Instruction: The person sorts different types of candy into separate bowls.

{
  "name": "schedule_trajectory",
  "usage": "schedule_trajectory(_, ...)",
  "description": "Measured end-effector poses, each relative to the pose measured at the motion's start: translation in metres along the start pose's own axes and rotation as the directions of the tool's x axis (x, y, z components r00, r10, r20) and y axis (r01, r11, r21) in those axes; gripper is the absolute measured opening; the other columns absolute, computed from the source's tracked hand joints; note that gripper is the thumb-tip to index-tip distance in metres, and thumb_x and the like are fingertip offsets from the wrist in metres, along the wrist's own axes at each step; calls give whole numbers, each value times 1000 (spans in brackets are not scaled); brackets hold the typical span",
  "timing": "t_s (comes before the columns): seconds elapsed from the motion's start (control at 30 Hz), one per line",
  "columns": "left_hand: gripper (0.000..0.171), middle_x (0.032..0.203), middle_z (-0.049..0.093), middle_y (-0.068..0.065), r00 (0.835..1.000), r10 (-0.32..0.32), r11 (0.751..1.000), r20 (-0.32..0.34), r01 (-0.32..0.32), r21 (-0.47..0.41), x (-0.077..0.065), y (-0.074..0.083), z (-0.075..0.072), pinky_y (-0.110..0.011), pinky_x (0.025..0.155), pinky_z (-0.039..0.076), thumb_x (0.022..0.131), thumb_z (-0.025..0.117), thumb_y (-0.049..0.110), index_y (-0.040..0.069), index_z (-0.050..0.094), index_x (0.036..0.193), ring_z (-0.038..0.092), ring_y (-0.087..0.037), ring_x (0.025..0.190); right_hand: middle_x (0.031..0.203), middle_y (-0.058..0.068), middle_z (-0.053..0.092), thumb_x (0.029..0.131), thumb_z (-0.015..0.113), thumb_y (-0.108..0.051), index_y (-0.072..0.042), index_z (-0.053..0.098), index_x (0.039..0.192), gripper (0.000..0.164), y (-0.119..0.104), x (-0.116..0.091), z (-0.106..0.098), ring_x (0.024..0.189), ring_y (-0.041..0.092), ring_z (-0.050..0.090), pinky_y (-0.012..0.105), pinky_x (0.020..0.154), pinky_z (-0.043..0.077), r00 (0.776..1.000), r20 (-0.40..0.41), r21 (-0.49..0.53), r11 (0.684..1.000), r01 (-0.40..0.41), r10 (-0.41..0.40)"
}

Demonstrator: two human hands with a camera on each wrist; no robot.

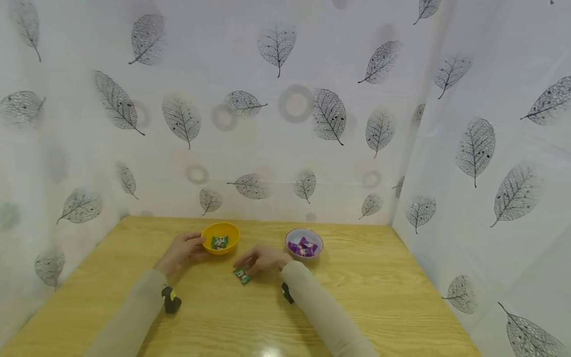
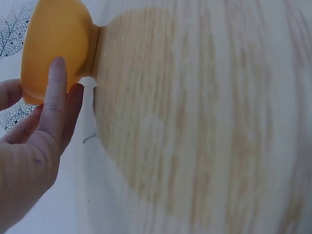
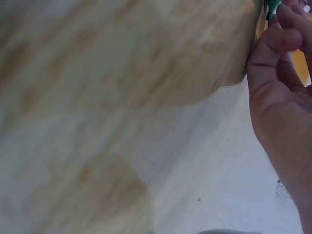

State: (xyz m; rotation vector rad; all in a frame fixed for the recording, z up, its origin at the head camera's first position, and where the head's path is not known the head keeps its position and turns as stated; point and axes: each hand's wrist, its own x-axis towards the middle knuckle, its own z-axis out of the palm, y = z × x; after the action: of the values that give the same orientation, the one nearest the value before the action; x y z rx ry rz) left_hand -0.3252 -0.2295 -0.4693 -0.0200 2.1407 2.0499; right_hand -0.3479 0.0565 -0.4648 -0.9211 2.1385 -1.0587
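Note:
My left hand (image 1: 185,253) holds the yellow bowl (image 2: 58,44) by its near left side, its thumb at the rim and its index finger laid along the outer wall. Inside that bowl lies green-wrapped candy (image 1: 219,242). To the right of it, low over the table, my right hand (image 1: 263,259) pinches another green-wrapped candy (image 1: 242,276) with thumb and fingertips. In the right wrist view, a bit of the green wrapper (image 3: 273,7) shows at the fingertips, the rest cut off by the frame edge.
A pale bowl (image 1: 304,233) with several purple-wrapped candies (image 1: 303,247) stands right of my right hand. The wooden table (image 1: 379,297) ends at a leaf-printed curtain (image 1: 276,148) behind and at the sides.

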Motion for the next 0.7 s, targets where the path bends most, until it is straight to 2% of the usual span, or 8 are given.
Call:
schedule_trajectory(0.23, 52, 142, 43, -30, 1000, 1, 1000, 0, -1, -7, 2, -1, -1, -33, 87, 57, 103, 49, 14, -13, 33, 144, 65, -7, 95, 114, -9, 71, 78, 70, 6, -17, 72, 118, 46, -5, 1, 1, 81, 4, 55, 18, 73, 48, 998, 60, -151, 988, 19, -10)
schedule_trajectory(0.33, 52, 145, 39, -32, 1000, -3, 1000, 1, 3, -4, 2, -1, -1, -32, 87, 57, 103, 49, 15, -13, 33, 144, 65, -7, 95, 112, -11, 68, 80, 72, 2, -17, 73, 116, 41, -6, 2, 2, 84, 3, 54, 17, 75, 46, 996, 85, -195, 980, 29, -12)
schedule_trajectory(0.43, 52, 146, 38, -33, 1000, -10, 1000, -4, 10, -2, 2, -1, -1, -32, 87, 57, 103, 49, 16, -12, 33, 144, 65, -7, 94, 109, -11, 69, 82, 76, -3, -14, 74, 112, 33, -6, 3, 4, 86, 2, 54, 16, 78, 45, 996, 86, -207, 978, 29, -11)
schedule_trajectory(0.63, 54, 146, 38, -33, 1000, -20, 1000, 0, 20, -18, 1, -1, -1, -32, 88, 57, 103, 50, 16, -12, 32, 145, 65, -7, 94, 98, -9, 68, 83, 77, -8, -12, 76, 105, 23, -2, 5, 3, 75, 3, 50, 15, 67, 44, 998, 68, -205, 978, 30, -16)
schedule_trajectory(0.7, 55, 147, 37, -33, 1000, -25, 999, 1, 25, -27, 1, -1, -2, -33, 89, 57, 103, 50, 16, -12, 31, 146, 65, -7, 94, 99, -10, 67, 83, 78, -11, -13, 76, 105, 23, 0, 5, 2, 79, 2, 51, 16, 70, 44, 998, 58, -198, 980, 17, -6)
